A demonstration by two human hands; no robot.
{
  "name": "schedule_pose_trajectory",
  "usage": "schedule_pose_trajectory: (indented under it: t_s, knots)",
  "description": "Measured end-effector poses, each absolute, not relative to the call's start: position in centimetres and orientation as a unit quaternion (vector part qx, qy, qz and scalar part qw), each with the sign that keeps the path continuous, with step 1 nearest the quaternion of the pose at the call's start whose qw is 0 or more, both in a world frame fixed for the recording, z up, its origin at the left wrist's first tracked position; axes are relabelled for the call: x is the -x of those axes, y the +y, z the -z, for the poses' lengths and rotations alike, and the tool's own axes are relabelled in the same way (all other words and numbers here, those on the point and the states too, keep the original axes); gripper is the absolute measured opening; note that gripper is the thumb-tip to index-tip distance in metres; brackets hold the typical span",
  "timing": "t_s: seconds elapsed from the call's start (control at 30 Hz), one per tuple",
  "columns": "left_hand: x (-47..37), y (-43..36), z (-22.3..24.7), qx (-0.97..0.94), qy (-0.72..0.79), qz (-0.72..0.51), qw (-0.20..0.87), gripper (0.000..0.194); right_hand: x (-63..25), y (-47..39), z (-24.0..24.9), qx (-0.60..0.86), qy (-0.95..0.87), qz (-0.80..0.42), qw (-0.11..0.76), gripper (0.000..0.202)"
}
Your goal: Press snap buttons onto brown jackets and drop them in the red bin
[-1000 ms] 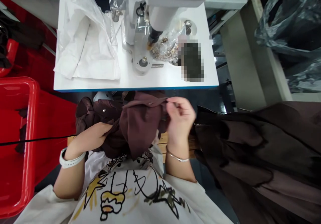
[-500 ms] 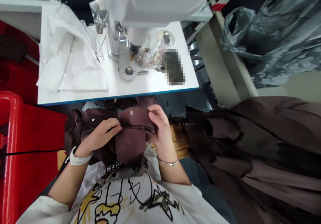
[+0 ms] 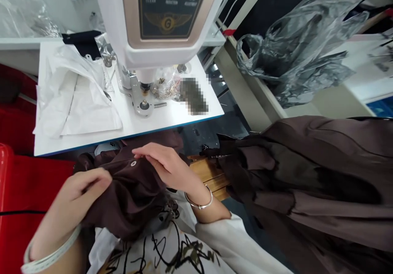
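Maroon garment (image 3: 123,202) bunched in the lap. Left hand (image 3: 72,198) at its 9 o'clock: fingers curled in toward the thumb, fingertips beside the cloth; cannot tell whether they grip it. Right hand (image 3: 168,167) at its 2 o'clock: open, fingers extended over the cloth; contact unclear. From the right hand, garment bulk lies toward 8 o'clock; ring-shaped snap (image 3: 133,164) at 9 o'clock, near the fingers.

Containers, bearings from garment: clear plastic bag (image 3: 168,86) at 1 o'clock, on white tabletop (image 3: 132,131), holding small metal fittings, beside press machine (image 3: 159,55). White plastic bag (image 3: 89,110) at 11 o'clock, same tabletop, contents unclear. Red bin (image 3: 33,175) at 9 o'clock, beyond left hand; interior mostly outside view. Grey plastic bag (image 3: 294,48) at 2 o'clock, crumpled; contents cannot be read.
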State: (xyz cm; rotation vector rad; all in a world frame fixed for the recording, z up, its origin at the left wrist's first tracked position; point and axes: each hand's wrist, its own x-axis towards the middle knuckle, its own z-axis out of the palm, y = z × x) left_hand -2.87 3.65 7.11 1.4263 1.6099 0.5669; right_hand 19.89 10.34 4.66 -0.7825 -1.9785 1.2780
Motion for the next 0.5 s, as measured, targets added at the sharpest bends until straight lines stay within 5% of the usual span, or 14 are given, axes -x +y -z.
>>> schedule_pose_trajectory:
  t_s: [0.17, 0.37, 0.5]
  knots:
    - [-0.9, 6.7, -4.0, -0.596, 0.615, -0.185, 0.482, 0.032, -21.4, 13.1, -4.3, 0.417, -0.661, -0.439, 0.444, 0.024]
    - [-4.7, 5.7, -1.6, -0.643, 0.526, -0.14, 0.539, 0.031, -19.7, 19.0, -3.5, 0.358, -0.405, -0.729, 0.419, 0.039]
    - [-5.3, 5.0, -0.8, -0.624, 0.533, -0.171, 0.545, 0.031, -17.8, 20.8, -3.1, 0.323, -0.344, -0.772, 0.425, 0.038]
